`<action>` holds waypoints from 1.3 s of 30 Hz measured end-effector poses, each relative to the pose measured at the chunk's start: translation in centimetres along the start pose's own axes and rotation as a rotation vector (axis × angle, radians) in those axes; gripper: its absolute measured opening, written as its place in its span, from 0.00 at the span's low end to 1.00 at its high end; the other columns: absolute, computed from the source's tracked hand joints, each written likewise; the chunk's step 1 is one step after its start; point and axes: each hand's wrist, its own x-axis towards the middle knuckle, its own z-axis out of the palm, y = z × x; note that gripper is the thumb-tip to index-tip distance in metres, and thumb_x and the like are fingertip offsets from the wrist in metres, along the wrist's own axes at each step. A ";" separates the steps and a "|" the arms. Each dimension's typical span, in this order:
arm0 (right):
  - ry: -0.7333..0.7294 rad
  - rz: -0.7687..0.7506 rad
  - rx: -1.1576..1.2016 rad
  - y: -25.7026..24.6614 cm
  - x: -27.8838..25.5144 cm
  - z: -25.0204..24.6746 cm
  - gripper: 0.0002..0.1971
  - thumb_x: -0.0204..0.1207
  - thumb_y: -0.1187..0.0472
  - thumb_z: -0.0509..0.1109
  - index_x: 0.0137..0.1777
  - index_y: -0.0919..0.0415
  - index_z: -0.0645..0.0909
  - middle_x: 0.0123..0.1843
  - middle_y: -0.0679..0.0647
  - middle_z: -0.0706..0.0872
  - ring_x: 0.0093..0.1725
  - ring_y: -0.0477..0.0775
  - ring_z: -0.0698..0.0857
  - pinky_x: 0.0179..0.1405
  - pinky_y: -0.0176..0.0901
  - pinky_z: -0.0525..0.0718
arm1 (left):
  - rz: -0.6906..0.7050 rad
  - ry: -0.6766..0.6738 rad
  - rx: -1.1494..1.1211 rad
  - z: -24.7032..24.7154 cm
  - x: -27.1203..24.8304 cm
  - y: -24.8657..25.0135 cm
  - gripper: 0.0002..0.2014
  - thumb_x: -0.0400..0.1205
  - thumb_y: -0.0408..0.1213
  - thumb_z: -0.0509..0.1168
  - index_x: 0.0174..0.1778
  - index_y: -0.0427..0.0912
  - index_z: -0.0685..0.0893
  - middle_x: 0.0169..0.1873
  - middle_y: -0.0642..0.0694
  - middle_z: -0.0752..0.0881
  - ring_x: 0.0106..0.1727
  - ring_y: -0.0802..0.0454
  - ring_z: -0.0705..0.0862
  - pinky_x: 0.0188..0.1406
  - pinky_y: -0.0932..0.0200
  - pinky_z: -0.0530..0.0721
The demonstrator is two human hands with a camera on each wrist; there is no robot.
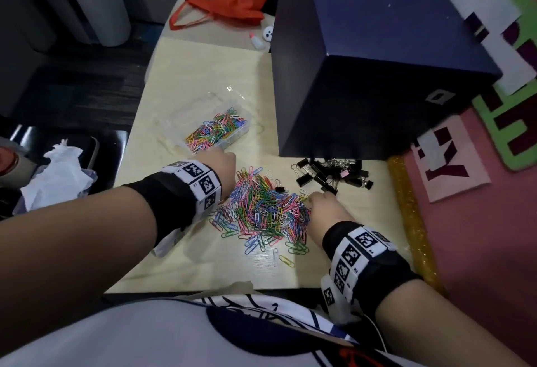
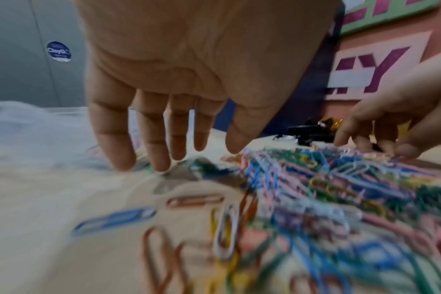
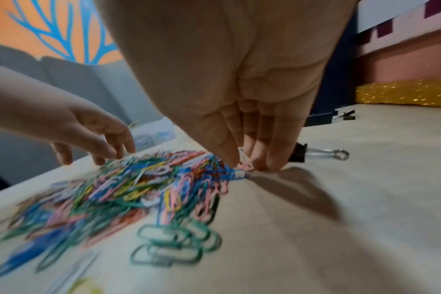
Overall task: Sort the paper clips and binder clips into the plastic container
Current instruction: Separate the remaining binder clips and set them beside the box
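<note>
A heap of coloured paper clips (image 1: 267,209) lies mid-table. Behind it to the left stands the clear plastic container (image 1: 186,122), one compartment filled with paper clips. Black binder clips (image 1: 334,172) are heaped at the right, by the blue box. My left hand (image 1: 225,167) hovers between container and heap; in the left wrist view the left hand (image 2: 202,153) has straight, spread fingers holding nothing. My right hand (image 1: 312,201) is at the heap's right edge; in the right wrist view the right hand (image 3: 247,166) bunches its fingertips and pinches pink paper clips. One binder clip (image 3: 315,155) lies just behind.
A large dark blue box (image 1: 377,61) fills the table's back right. A red bag (image 1: 229,3) and a small glue bottle (image 1: 257,41) lie at the far end. Crumpled tissue (image 1: 58,175) sits off the left edge, a gold glitter roll (image 1: 412,221) along the right.
</note>
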 end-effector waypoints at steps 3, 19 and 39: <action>-0.042 -0.021 -0.009 -0.7 0.3 0.5 0.23 0.75 0.69 0.63 0.71 0.60 0.70 0.68 0.59 0.71 0.65 0.62 0.79 0.65 0.55 0.79 | -0.063 -0.017 0.013 1.2 -0.6 -0.1 0.14 0.84 0.39 0.58 0.64 0.39 0.73 0.63 0.37 0.73 0.62 0.37 0.76 0.51 0.47 0.79; 0.105 -0.096 0.016 -2.4 1.2 0.0 0.21 0.76 0.70 0.59 0.69 0.57 0.73 0.69 0.57 0.70 0.65 0.60 0.78 0.62 0.52 0.80 | -0.064 -0.063 -0.079 2.3 -2.1 -0.4 0.15 0.84 0.40 0.57 0.66 0.40 0.73 0.62 0.38 0.72 0.58 0.37 0.80 0.51 0.48 0.80; 0.377 -0.175 0.045 -1.7 2.6 -1.1 0.20 0.80 0.55 0.62 0.71 0.54 0.75 0.71 0.55 0.74 0.71 0.59 0.71 0.69 0.52 0.72 | 0.151 0.068 -0.140 1.9 -1.6 1.2 0.16 0.82 0.43 0.57 0.66 0.47 0.78 0.59 0.44 0.79 0.61 0.41 0.79 0.54 0.46 0.82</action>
